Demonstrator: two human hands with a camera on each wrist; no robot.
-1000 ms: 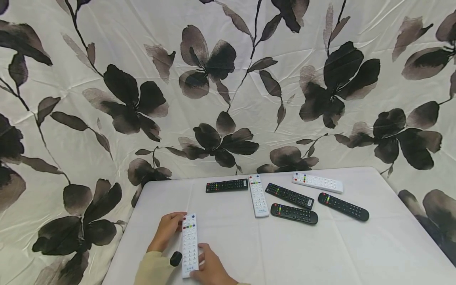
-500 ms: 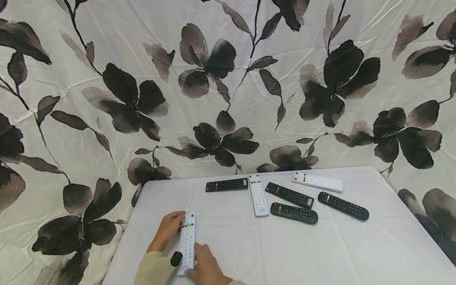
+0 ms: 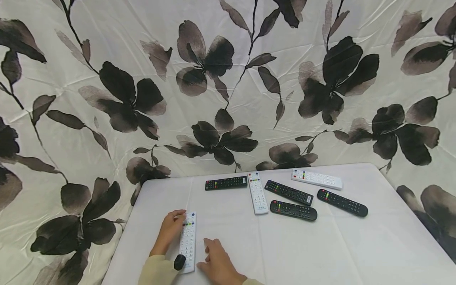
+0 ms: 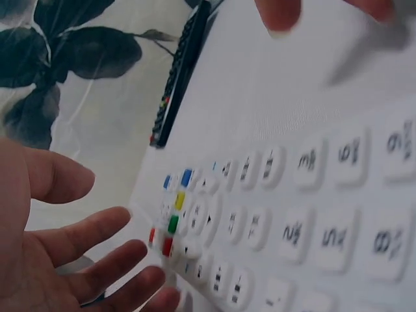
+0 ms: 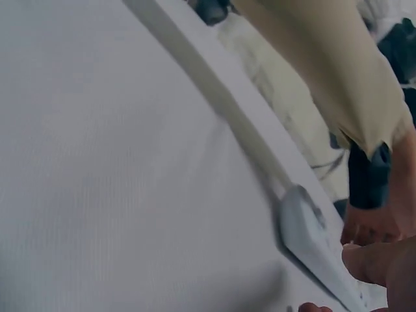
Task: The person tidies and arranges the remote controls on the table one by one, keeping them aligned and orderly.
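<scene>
A white remote control (image 3: 189,241) with several coloured buttons lies lengthwise on the white table, at the left front. My left hand (image 3: 171,227) is beside its far end, fingers loosely extended over the upper left edge; whether they touch it I cannot tell. In the left wrist view, the fingers (image 4: 97,279) are spread and hold nothing. My right hand (image 3: 219,261) hovers just right of the remote's near half, apart from it, thumb and fingers parted. The right wrist view shows the near end of the same remote (image 5: 309,234) with the right thumb (image 5: 367,263) close by.
Farther back on the table (image 3: 303,249) lie a black remote (image 3: 226,183), an angled white remote (image 3: 258,194), two black remotes near the middle, (image 3: 289,192) one above the other, a white remote (image 3: 317,179) and a black remote (image 3: 342,202). A floral cloth (image 3: 270,111) hangs behind.
My right hand has let go of the white remote's near end and moved off to the right. The remote has shifted slightly left. My left hand stays by the far end.
</scene>
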